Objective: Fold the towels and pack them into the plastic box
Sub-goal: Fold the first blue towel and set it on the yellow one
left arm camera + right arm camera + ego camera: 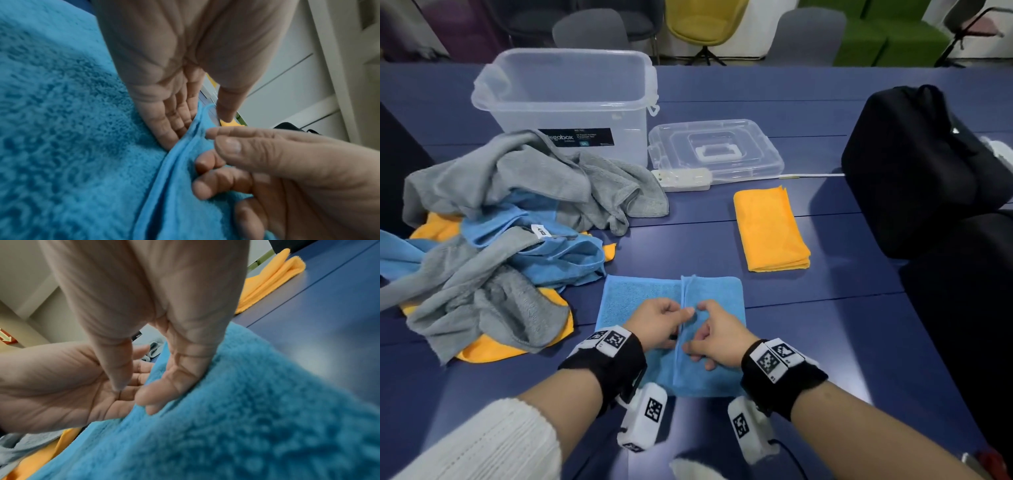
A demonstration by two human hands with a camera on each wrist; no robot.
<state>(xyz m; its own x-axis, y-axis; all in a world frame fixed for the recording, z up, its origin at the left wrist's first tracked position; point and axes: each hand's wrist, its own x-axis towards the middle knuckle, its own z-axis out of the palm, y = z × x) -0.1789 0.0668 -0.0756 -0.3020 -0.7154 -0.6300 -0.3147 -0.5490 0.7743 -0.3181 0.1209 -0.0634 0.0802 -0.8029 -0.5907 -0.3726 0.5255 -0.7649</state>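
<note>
A blue towel (640,301) (61,129) (246,418) lies flat on the blue table in front of me, its two folded-in edges meeting in a raised ridge down the middle. My left hand (661,322) (191,110) pinches that ridge from the left, fingers on one side and thumb on the other. From the right, my right hand (709,337) (144,395) pinches the same ridge with its fingers curled. The clear plastic box (571,102) stands open at the back left. A folded orange towel (770,229) (267,280) lies to the right.
A heap of grey (517,178), blue (534,246) and orange unfolded towels fills the left side. The box lid (715,147) and a white power strip (681,178) lie behind the folded towel. A black bag (921,164) sits at the right. Chairs stand beyond the table.
</note>
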